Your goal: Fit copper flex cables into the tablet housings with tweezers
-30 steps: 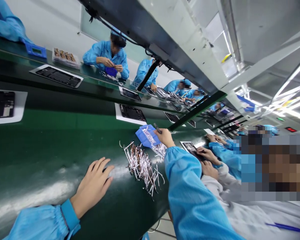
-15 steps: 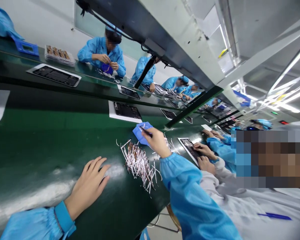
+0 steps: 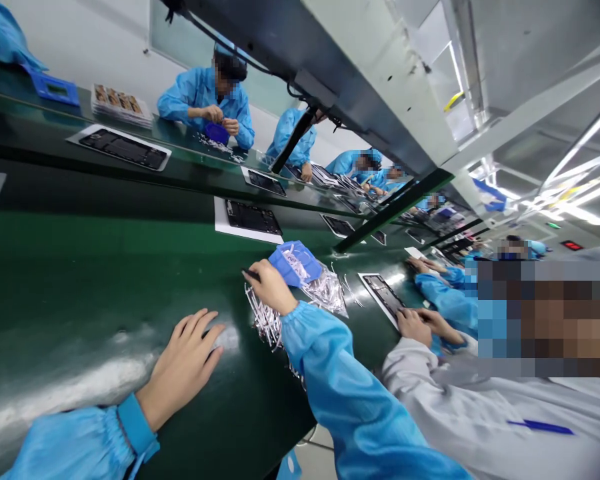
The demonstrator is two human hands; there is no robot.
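Thin strips [image 3: 263,320] under right hand [image 3: 271,288] gripping dark tool [image 3: 251,273]; left hand [image 3: 185,367] splayed on glossy green belt [image 3: 80,280].

I'm working from one head-worn view, rolled sideways, looking down across the green bench [image 3: 70,267] from just above the left hand [image 3: 183,367] and right hand [image 3: 271,287], its length running far right.
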